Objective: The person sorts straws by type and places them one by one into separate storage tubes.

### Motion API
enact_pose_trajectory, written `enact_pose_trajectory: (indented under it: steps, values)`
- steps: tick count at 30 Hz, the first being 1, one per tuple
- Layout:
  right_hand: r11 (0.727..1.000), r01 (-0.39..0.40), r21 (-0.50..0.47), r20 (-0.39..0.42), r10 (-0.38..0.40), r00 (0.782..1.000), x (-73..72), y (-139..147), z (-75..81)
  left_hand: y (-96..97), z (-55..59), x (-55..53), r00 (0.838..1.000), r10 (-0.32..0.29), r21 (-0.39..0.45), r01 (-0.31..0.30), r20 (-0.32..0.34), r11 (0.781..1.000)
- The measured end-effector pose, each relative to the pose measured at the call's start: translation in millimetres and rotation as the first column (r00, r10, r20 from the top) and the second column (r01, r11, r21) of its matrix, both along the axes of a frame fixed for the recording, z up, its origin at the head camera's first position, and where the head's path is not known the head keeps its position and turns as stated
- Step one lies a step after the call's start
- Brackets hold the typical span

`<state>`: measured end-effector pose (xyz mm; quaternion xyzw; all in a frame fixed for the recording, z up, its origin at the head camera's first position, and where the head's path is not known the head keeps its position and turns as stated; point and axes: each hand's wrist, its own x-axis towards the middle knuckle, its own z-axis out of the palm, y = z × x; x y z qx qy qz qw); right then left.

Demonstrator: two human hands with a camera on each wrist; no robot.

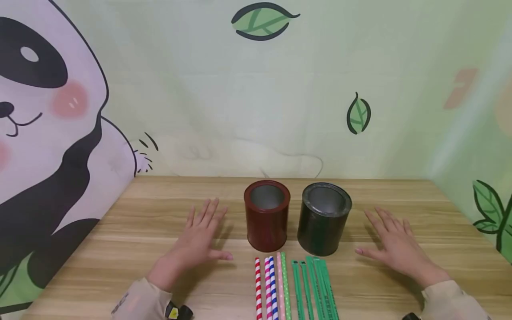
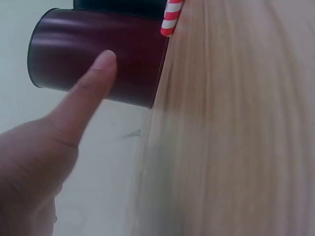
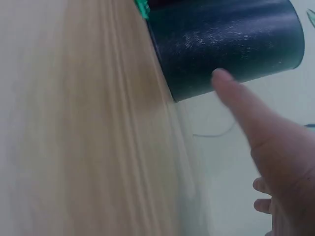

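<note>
Two open-topped cans stand upright side by side on the wooden tabletop [image 1: 132, 209], near each other with a narrow gap between. The dark red can [image 1: 266, 231] shows a grey inner wall through its mouth, and the dark green can [image 1: 321, 233] shows a similar grey lining; the bottom of neither can be made out, so what may lie there cannot be told. In front of them, patterned straws [image 1: 279, 289] lie lengthwise before the red can, striped red, pink and blue or dotted pink and green, and slim green sticks [image 1: 318, 289] lie before the green can, all running off the lower edge of the head view. The person's left hand [image 1: 200, 244], beside the red can, has its fingers straight and spread, holding nothing; the right hand [image 1: 396, 249], beside the green can, is likewise spread and holds nothing.
</note>
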<state>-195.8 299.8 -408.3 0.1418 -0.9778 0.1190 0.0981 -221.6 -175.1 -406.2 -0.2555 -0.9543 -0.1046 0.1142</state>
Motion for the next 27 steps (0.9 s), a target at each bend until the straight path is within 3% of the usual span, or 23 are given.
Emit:
enact_pose_trajectory:
  steps: [9, 13, 17, 21, 27]
  values:
    - [1.000, 0.004, 0.002, -0.037, -0.004, 0.999, 4.7, -6, 24.6, 9.0, 25.7, 3.5, 0.995, -0.005, 0.048, 0.010, -0.103, 0.999]
    - [0.999, 0.026, -0.026, -0.052, -0.028, 0.998, 14.5, -12, 39.8, 19.1, 35.7, 4.5, 0.985, 0.010, 0.148, 0.017, -0.175, 0.989]
    - [0.996, 0.034, -0.088, -0.028, -0.037, 0.999, 27.2, -22, 54.2, 31.9, 41.8, 3.4, 0.975, 0.016, 0.274, 0.046, -0.220, 0.961]
    - [0.990, 0.008, -0.143, -0.039, -0.014, 0.999, 38.1, -34, 62.4, 44.4, 47.2, 1.1, 0.973, 0.038, 0.354, 0.046, -0.227, 0.934]
    - [0.974, -0.053, -0.219, -0.055, 0.042, 0.998, 51.5, -55, 61.7, 63.0, 52.6, -2.5, 0.983, 0.082, 0.426, -0.005, -0.162, 0.905]
